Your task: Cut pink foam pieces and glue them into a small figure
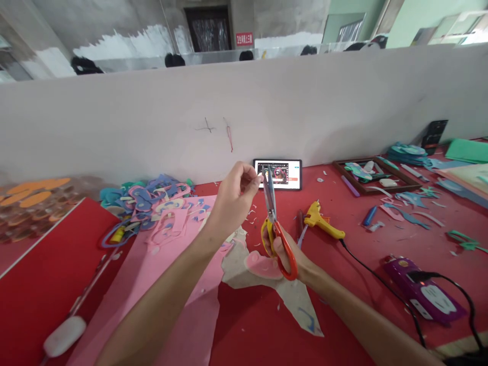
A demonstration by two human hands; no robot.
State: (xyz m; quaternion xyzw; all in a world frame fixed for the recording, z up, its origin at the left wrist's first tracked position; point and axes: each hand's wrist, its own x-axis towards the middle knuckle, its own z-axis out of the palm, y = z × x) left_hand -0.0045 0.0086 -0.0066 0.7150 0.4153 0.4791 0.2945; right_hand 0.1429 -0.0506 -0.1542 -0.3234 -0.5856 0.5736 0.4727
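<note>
My right hand (284,254) grips a pair of scissors (272,218) with red and yellow handles, blades pointing up and nearly closed. My left hand (232,201) is raised beside the blade tips, thumb and fingers pinched on something too small to make out, right against the blades. Below both hands lie a pink foam sheet (168,284) and a beige offcut (267,284) with a pink shape on it, on the red table (46,284).
A pile of pink and blue foam cut-outs (152,203) lies at left. A tablet (282,174) leans on the white partition. A yellow glue gun (324,221) with black cord lies right, a purple box (423,290) nearer, and a wooden tray (375,175) behind.
</note>
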